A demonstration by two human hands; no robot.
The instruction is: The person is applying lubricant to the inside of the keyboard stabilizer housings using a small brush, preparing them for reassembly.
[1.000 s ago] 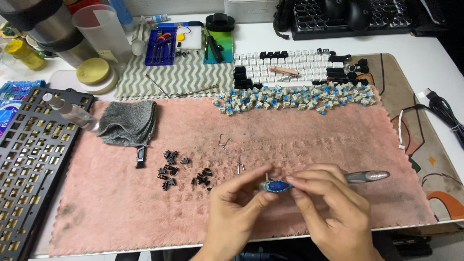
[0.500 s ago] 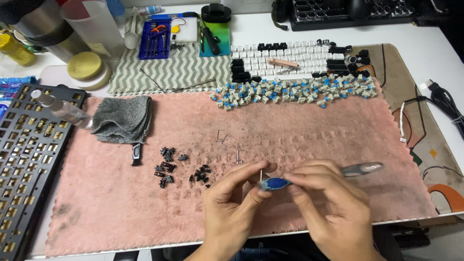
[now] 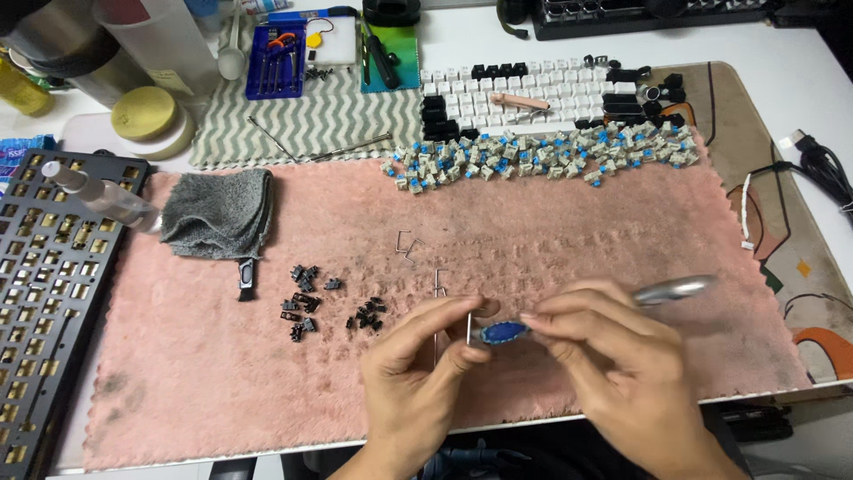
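Observation:
Both hands meet over the front of the pink mat (image 3: 222, 391). My right hand (image 3: 622, 360) pinches a pen-like tool with a blue grip (image 3: 503, 332) and a silver handle (image 3: 677, 289) that sticks out to the right. My left hand (image 3: 418, 373) holds a thin metal wire (image 3: 469, 327) upright between thumb and fingers, right at the tool's blue tip. Small black plastic parts (image 3: 306, 307) lie scattered on the mat to the left of my hands. Two more bent wires (image 3: 409, 246) rest just beyond them.
A heap of grey and blue key switches (image 3: 542, 153) lines the mat's far edge, with black and white keycaps (image 3: 524, 93) behind it. A grey cloth (image 3: 218, 213) and a spray bottle (image 3: 98, 193) lie at the left by a black keyboard plate (image 3: 44, 293). Cables (image 3: 822, 164) run at the right.
The view has shifted slightly. My hands stay together at the mat's front, and the thin wire in my left fingers now stands upright against the tool's tip.

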